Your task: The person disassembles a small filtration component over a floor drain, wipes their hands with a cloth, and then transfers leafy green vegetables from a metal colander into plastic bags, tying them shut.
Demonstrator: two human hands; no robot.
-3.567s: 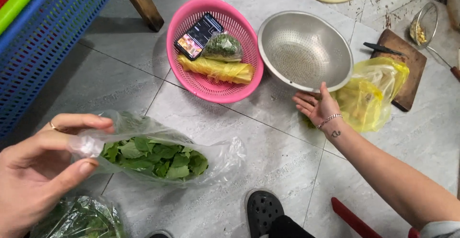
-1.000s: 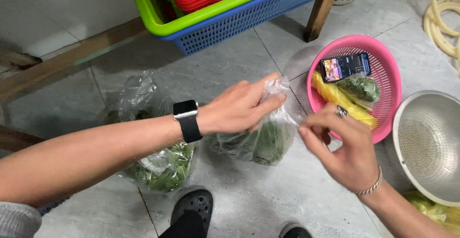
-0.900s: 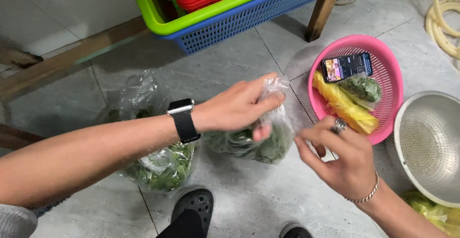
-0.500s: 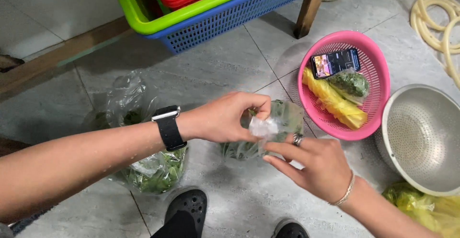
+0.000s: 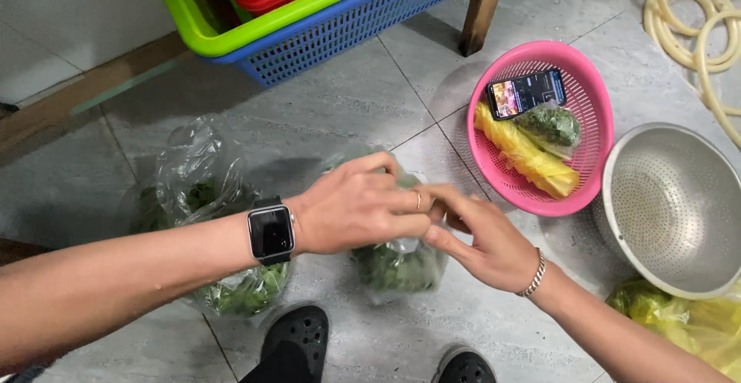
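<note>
Centrally: clear plastic bag of leafy greens (image 5: 397, 267), on the tiled floor (image 5: 347, 105), top gathered between left hand (image 5: 356, 207) and right hand (image 5: 482, 236), both pinching its neck, seemingly working the opening. Second greens bag (image 5: 202, 198) beside; pink basket (image 5: 590, 105) nearby.

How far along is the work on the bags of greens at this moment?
Done: nothing emptied, as the metal colander holds no greens. In hand: the left hand and right hand both work at the top of the clear bag of greens on the floor; whether it is open is hidden. Left: a second bag of greens lies untouched under the left forearm, and the pink basket holds more packets.
</note>
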